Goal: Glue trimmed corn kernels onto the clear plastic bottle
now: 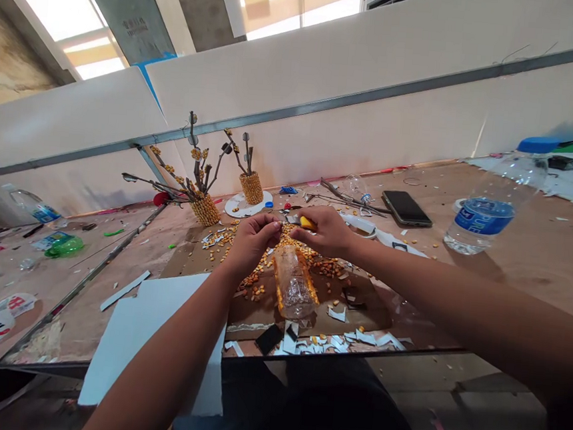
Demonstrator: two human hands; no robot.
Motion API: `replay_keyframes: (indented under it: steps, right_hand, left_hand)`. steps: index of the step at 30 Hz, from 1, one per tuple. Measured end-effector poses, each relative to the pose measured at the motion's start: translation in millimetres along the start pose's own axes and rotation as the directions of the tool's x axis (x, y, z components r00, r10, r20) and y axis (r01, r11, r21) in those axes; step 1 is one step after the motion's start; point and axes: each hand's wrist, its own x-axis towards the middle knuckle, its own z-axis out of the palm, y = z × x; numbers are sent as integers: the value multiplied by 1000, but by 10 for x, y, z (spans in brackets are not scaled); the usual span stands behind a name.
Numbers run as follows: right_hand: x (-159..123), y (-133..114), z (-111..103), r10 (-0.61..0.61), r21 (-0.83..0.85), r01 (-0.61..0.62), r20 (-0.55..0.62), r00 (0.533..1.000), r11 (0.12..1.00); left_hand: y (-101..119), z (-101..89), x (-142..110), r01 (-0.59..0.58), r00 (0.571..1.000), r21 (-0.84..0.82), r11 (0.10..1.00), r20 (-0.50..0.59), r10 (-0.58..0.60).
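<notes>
Fingers closed, my right hand (329, 232) grips a yellow-handled utility knife (308, 223), its metal blade pointing left. My left hand (255, 239) is pinched just beside the blade's tip; whatever lies between thumb and fingers is too small to make out. Below both hands lies a clear plastic bottle (295, 279) with rows of corn kernels stuck along its sides. Loose yellow corn kernels (329, 267) are scattered around it on a brown cardboard sheet (369, 302).
Two kernel-covered pots with twigs (205, 209) (251, 188) stand at the back. A phone (406, 208) and an upright water bottle (488, 206) are to the right. White card (156, 324) overhangs the front edge, near paper scraps (335, 343). A white partition (327, 98) runs behind.
</notes>
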Motion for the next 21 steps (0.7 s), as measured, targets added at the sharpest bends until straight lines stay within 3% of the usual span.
replay_keyframes:
  steps: [10, 21]
  right_hand:
    - [-1, 6, -13, 8, -111, -2, 57, 998, 994]
    - [17, 25, 14, 33, -89, -25, 96, 995, 996]
  left_hand:
    - [58, 70, -28, 2, 999, -47, 999, -39, -4]
    - [20, 86, -15, -8, 998, -63, 998, -66, 4]
